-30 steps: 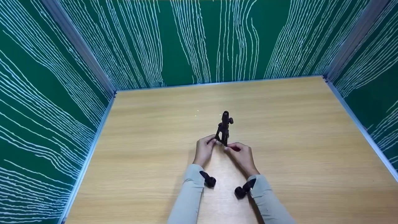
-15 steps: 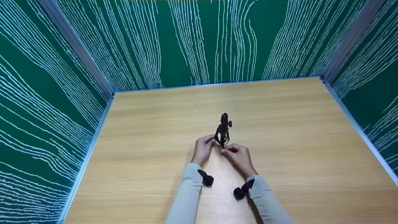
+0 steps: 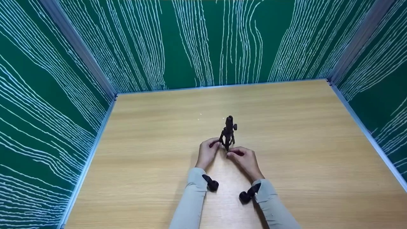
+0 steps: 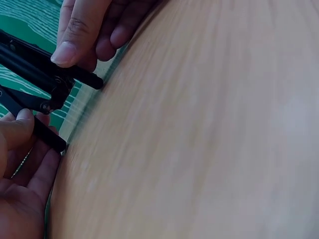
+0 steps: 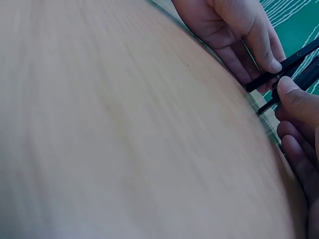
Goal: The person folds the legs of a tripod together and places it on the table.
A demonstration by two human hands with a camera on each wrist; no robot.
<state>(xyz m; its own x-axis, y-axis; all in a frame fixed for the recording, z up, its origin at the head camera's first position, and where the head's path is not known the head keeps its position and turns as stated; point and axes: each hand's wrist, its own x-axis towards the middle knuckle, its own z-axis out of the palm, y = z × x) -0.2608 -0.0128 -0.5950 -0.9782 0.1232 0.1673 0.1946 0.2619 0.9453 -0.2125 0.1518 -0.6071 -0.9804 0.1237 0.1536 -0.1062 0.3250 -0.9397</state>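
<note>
A small black tripod (image 3: 229, 123) with a knob on its right side stands upright ahead of the hands in the head view, its legs somewhat spread. My left hand (image 3: 208, 154) pinches one leg near its foot; in the left wrist view, that leg (image 4: 49, 134) lies between thumb and fingers. Thumb and fingertips of my right hand (image 3: 246, 161) pinch another leg low down, on the near side. The right wrist view has both hands close together at the legs, the thumb (image 5: 294, 94) of the right hand covering part of its leg.
The tripod stands on a wood-grain table (image 3: 143, 136). Green panels (image 3: 184, 47) with white wavy lines enclose the back and both sides. Tiny pale specks lie beyond the tripod. A black wrist camera (image 3: 212, 184) sits on the left cuff, another camera (image 3: 246, 196) on the right.
My right fingertips have shifted slightly left and nearer with the leg they pinch. A further leg now shows at the tripod's right. The last half second shows almost no movement.
</note>
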